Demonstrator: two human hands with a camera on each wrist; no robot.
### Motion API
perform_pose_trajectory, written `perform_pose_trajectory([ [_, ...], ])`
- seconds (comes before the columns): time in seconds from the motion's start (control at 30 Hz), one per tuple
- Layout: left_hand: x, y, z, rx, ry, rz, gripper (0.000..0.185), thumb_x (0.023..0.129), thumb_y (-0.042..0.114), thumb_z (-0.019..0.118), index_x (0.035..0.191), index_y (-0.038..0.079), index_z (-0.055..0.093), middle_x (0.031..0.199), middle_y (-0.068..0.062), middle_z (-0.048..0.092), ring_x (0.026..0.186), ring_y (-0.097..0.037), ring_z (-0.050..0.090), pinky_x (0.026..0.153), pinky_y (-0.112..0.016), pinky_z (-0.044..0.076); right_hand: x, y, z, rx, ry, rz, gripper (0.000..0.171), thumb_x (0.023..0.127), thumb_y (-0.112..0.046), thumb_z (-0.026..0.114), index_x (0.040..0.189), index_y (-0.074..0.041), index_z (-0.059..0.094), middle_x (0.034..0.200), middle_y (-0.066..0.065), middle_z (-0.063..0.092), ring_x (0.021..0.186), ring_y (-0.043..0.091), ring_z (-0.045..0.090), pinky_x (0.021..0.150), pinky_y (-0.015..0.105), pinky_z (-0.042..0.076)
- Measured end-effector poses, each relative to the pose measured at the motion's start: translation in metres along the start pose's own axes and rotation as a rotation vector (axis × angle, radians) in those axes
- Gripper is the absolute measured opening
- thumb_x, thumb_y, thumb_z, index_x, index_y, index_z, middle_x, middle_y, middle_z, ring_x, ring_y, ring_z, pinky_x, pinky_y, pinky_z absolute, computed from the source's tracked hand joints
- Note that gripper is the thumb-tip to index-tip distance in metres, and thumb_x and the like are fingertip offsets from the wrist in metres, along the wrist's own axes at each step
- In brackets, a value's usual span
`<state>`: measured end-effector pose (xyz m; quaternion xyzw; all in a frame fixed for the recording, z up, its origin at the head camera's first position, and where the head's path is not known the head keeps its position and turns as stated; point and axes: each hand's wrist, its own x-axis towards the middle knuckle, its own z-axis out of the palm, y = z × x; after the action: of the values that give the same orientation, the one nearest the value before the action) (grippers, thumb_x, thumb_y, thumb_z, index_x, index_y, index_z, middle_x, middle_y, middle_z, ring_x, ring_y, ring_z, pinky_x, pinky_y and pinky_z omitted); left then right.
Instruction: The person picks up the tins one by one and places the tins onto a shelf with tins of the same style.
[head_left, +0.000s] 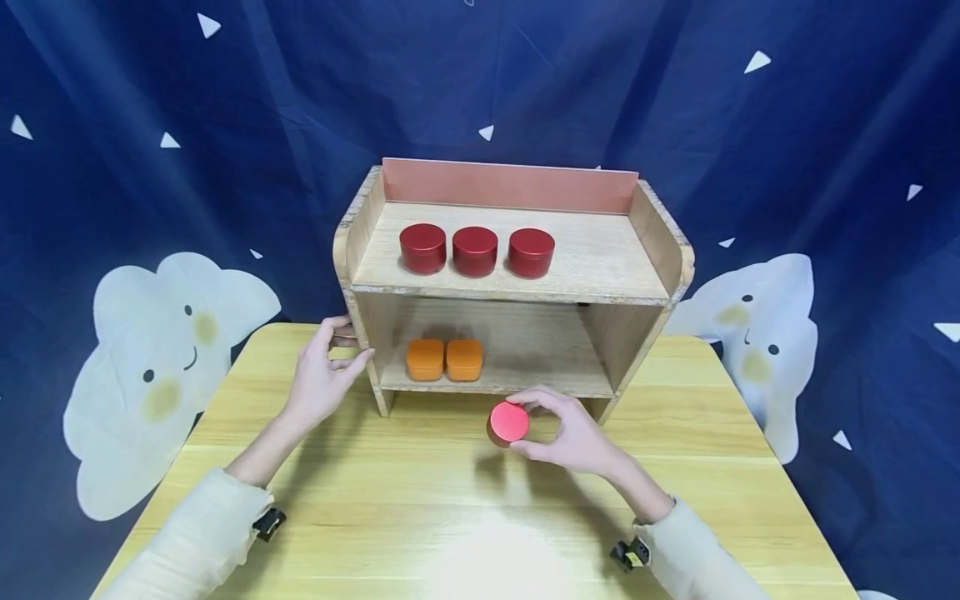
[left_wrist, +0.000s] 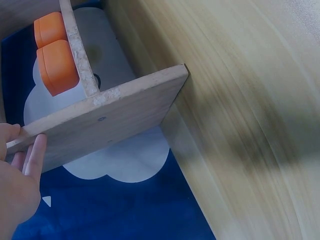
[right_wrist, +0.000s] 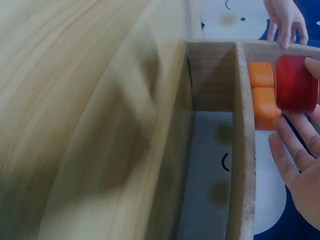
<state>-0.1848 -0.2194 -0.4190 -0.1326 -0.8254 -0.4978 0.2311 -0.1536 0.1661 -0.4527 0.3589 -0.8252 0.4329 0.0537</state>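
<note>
A small wooden shelf (head_left: 510, 293) with two levels stands on the table. My left hand (head_left: 330, 375) grips the front edge of its left side panel (left_wrist: 125, 107), the thumb at the edge and fingers against the outer face. My right hand (head_left: 566, 433) pinches a round red tin (head_left: 509, 422) between thumb and fingers, in front of the lower level. In the right wrist view this red tin (right_wrist: 295, 84) overlaps two orange rounded-square tins. Those tins, a left one (head_left: 425, 360) and a right one (head_left: 464, 360), sit side by side at the lower level's left.
Three dark red round tins, left (head_left: 423, 248), middle (head_left: 475, 252) and right (head_left: 531, 253), stand in a row on the top level. A pinkish back board (head_left: 510, 185) rises behind them. Behind the wooden table (head_left: 360, 517) hangs a dark blue curtain (head_left: 337, 92).
</note>
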Motion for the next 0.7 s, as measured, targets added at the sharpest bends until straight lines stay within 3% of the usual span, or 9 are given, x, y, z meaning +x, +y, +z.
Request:
perform_pose_trajectory([
  [0.4, -0.001, -0.001, 0.0, 0.003, 0.001, 0.007, 0.046, 0.092, -0.003, 0.077, 0.133, -0.008, 0.055, 0.12, -0.027, 0.068, 0.099, 0.012, 0.057, 0.077, -0.003, 0.057, 0.002, -0.007, -0.022, 0.022, 0.088, -0.05, 0.057, 0.076, -0.006, 0.093, 0.128, -0.012, 0.071, 0.117, 0.003, 0.075, 0.102, 0.016, 0.069, 0.086, 0.041, 0.064],
  [0.7, 0.0, -0.001, 0.0, -0.005, 0.004, 0.007, 0.046, 0.092, -0.002, 0.077, 0.133, -0.007, 0.055, 0.119, -0.027, 0.069, 0.098, 0.013, 0.058, 0.076, -0.003, 0.057, 0.006, -0.017, -0.042, 0.019, 0.123, -0.07, 0.06, 0.074, -0.003, 0.094, 0.129, -0.011, 0.071, 0.119, 0.005, 0.075, 0.102, 0.011, 0.069, 0.087, 0.029, 0.064],
])
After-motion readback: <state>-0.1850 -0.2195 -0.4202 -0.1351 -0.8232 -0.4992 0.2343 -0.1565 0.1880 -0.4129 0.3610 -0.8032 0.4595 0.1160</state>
